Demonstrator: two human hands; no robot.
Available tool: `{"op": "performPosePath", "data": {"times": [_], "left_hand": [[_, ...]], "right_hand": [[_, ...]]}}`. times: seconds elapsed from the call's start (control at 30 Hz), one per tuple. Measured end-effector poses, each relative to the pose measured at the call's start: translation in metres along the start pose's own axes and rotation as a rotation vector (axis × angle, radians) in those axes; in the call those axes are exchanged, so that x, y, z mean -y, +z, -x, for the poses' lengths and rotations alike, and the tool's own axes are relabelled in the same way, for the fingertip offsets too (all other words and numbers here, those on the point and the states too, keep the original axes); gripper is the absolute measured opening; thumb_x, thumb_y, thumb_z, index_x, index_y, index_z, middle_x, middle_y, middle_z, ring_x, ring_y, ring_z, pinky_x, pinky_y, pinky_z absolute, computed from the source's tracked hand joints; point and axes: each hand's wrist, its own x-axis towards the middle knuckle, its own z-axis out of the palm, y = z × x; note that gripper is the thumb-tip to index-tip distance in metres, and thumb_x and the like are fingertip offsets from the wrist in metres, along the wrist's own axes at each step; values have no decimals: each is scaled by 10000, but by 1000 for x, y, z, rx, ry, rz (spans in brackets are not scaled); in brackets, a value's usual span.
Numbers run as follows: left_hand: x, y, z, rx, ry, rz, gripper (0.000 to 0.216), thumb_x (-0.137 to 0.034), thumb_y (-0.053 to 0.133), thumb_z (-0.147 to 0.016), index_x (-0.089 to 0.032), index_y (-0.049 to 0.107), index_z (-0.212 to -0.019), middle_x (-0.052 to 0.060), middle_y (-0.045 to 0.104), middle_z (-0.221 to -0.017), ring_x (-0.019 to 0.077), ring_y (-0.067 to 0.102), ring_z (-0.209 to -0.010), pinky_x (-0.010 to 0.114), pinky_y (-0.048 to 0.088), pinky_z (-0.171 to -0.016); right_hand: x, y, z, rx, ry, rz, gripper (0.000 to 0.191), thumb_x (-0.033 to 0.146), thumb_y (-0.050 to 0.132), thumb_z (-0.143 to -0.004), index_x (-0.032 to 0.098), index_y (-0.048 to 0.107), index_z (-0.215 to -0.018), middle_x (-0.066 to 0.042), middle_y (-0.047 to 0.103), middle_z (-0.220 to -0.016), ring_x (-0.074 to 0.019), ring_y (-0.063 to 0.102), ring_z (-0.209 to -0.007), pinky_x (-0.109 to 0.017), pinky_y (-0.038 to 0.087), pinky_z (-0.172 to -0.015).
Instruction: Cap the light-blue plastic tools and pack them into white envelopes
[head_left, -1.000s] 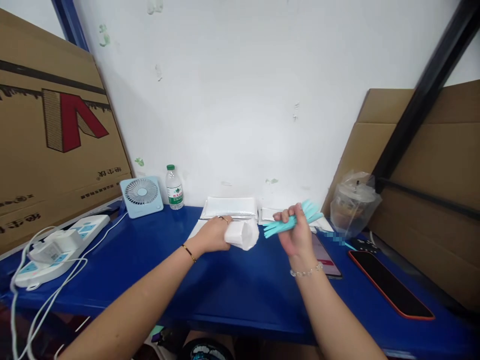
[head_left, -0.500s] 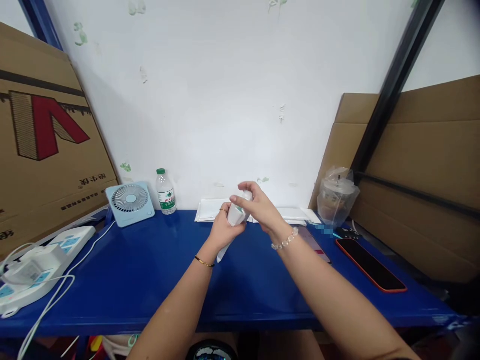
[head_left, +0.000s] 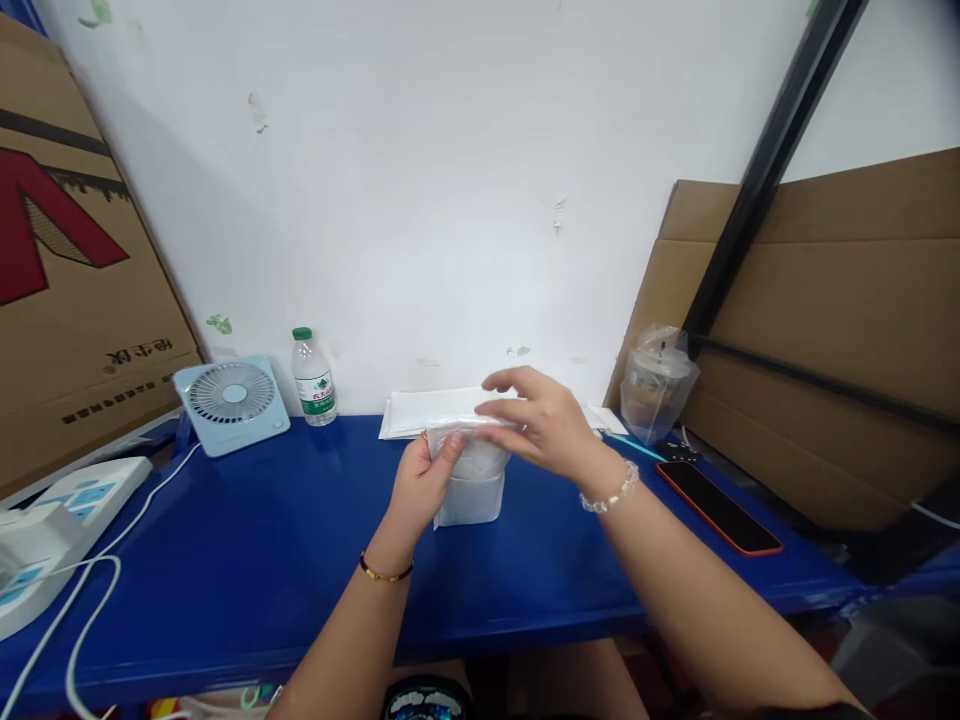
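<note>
Two hands hold the white pouch [head_left: 471, 495] upright over the blue table [head_left: 247, 560]: your left hand [head_left: 421, 482] pinches its upper left edge, your right hand [head_left: 546, 425] clasps the top. It looks light, thin and floppy; grip it by the rim.

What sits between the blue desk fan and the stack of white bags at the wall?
In the head view, a green-capped water bottle stands between the fan and the white stack.
</note>
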Motion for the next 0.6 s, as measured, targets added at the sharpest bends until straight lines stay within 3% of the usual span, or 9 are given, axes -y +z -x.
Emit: {"op": "performPosePath", "data": {"times": [0.1,0.17,0.27,0.4,0.47,0.6], "left_hand": [[6,-1,5,16,-16,-34,437,-420,607,-784,-168,514,-1128,85,617,-1119,221,570,-1025,345,442,-895],[15,-6,5,104,-109,-58,498,-376,676,-728,-177,478,-1139,81,613,-1111,212,577,-1009,331,458,-864],[32,-17,1,279,-283,-147,396,-359,692,-703,-146,529,-993,64,641,-930,187,618,-853,311,479,-771],[47,-25,-4,212,-328,-230,317,-364,651,-732,-148,525,-927,-10,578,-708,134,596,-680,291,464,-711],[49,-26,-4,168,-332,-221,309,-358,641,-738,-152,521,-934,-17,561,-706,123,584,-674,284,456,-709],[54,-26,-2,154,-355,-230,288,-342,642,-735,-157,528,-925,-19,547,-705,121,566,-670,278,447,-691]], "right_hand": [[0,-6,4,141,-66,109,307,428,497,-869,200,653,-734,-63,584,-852,-193,511,-824,-331,395,-725],[-16,-13,9,120,39,71,382,412,440,-900,184,597,-636,-32,517,-691,-149,484,-672,-286,377,-627],[-70,-21,25,-147,360,-2,436,458,482,-860,176,493,-528,6,421,-572,-118,413,-548,-259,338,-540],[-169,-13,62,-450,947,-147,437,543,443,-830,151,562,-678,4,465,-537,-124,426,-497,-252,344,-479],[-208,0,80,-378,1234,-3,476,515,335,-873,133,572,-718,-29,518,-560,-145,488,-527,-265,390,-516],[-249,24,107,-224,1335,99,322,362,535,-782,99,593,-606,-144,605,-632,-263,600,-746,-339,425,-680]]}}
